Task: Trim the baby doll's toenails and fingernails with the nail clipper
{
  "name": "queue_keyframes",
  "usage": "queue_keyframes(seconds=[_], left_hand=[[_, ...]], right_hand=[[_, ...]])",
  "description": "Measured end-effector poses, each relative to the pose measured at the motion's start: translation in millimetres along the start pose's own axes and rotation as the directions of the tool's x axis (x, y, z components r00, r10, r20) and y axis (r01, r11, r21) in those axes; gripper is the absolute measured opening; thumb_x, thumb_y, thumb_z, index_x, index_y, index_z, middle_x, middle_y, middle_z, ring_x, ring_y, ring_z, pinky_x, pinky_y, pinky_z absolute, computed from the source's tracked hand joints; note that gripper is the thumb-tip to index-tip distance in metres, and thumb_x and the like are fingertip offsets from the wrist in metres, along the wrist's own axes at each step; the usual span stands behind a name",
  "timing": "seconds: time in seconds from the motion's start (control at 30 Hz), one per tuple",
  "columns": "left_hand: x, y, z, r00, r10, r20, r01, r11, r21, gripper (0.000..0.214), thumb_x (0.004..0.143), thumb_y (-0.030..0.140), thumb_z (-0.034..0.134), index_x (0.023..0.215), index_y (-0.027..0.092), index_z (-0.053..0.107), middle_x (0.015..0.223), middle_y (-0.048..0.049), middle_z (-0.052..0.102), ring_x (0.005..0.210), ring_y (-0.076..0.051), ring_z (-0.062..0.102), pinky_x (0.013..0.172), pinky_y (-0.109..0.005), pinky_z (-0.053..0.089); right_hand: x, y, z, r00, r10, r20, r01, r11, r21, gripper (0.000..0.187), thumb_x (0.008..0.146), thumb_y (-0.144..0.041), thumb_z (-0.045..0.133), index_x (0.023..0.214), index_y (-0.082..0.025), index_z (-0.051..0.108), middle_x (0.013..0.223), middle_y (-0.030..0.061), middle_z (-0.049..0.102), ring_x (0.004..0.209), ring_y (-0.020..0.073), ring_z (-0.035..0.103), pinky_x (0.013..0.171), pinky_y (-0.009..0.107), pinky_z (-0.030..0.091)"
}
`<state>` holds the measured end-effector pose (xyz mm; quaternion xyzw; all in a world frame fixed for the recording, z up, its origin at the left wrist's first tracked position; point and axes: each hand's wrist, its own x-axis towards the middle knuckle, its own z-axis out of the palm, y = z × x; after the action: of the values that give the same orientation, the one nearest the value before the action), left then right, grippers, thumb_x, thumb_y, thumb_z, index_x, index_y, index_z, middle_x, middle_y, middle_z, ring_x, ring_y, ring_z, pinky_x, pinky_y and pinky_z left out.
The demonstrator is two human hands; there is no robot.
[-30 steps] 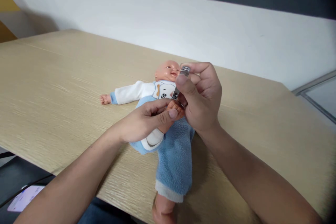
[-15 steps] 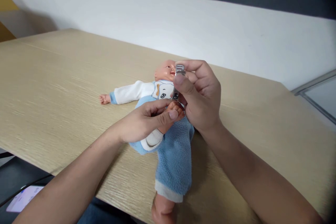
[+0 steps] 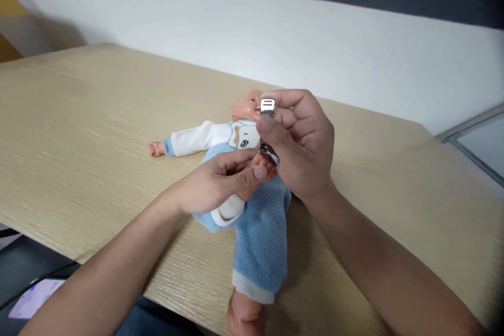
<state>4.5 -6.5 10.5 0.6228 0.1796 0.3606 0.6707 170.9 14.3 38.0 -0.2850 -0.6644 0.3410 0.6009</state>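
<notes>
The right hand [image 3: 303, 142] pinches a nail clipper [image 3: 267, 107] between thumb and fingers, its far end at the doll's hand [image 3: 262, 165]. The half-curled left hand [image 3: 216, 184] grips that hand. The doll [image 3: 262, 236] lies on the table [image 3: 98, 115] at twelve o'clock.

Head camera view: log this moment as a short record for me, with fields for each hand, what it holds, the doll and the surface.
left hand: grips the doll's hand
right hand: pinches a metal nail clipper between thumb and fingers
clipper end: right beside the doll's hand, contact hard to tell
doll: baby doll lying on its back, in a blue fleece outfit with white sleeves
surface: light wood-grain table
</notes>
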Motion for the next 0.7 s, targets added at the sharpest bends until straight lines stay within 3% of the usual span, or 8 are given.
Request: queue_keyframes(seconds=[0.43,0.7], left_hand=[[-1.9,-4.2,-3.5,0.999,-0.038,-0.004,0.038,0.998,0.041,0.036,0.106,0.052,0.065,0.096,0.018,0.060,0.078,0.0020,0.042,0.070,-0.012,0.035,0.062,-0.028,0.029],[-1.5,-2.6,-1.8,0.999,-0.036,-0.002,0.036,0.999,0.032,0.039,0.105,0.054,0.065,0.090,0.018,0.057,0.075,0.0026,0.041,0.066,-0.011,0.034,0.059,-0.028,0.027]], right_hand=[[-1.5,-1.7,2.6,0.999,-0.025,-0.030,0.025,1.000,0.003,0.032,0.091,-0.049,0.084,0.110,-0.029,0.067,0.060,-0.0079,0.054,0.048,0.0106,0.047,0.046,0.027,0.048],[-2.5,-1.4,2.8,0.998,-0.063,-0.015,0.063,0.998,0.014,0.022,0.098,-0.041,0.078,0.113,-0.029,0.068,0.061,-0.0076,0.054,0.050,0.0100,0.044,0.050,0.028,0.044]])
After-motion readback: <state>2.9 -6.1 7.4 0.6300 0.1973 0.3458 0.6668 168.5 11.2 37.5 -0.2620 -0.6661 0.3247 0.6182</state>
